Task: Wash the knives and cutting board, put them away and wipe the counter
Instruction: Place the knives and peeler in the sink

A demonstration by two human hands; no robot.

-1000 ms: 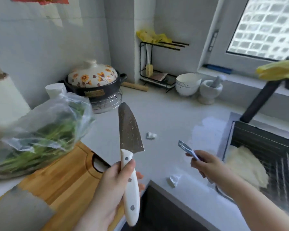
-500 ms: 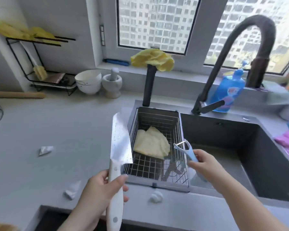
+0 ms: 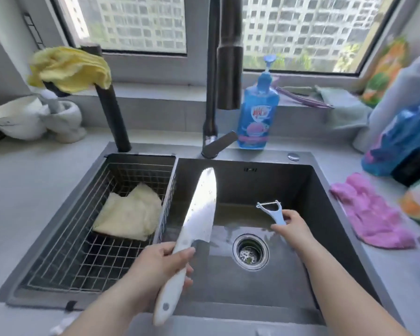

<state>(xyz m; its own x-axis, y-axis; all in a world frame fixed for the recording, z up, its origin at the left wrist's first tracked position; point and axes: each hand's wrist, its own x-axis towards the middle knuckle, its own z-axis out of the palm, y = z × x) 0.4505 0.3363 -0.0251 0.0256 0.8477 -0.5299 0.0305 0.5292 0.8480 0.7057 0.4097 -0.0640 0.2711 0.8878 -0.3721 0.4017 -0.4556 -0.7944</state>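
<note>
Two things are over the sink [image 3: 325, 202]: the left hand [image 3: 160, 267] grips the white-handled knife [image 3: 201, 204], the right hand [image 3: 294, 226] pinches the peeler [image 3: 273, 210]. No water runs from the tap [image 3: 228, 69], so washing seems not started.

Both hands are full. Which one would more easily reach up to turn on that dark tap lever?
Probably the right hand: it only pinches a small light-blue plastic peeler, and the dark tap lever juts toward its side. The left hand grips the large white-handled knife.

On the label of the blue dish-soap bottle [image 3: 257, 112] you see red characters, too blurred to read.
</note>
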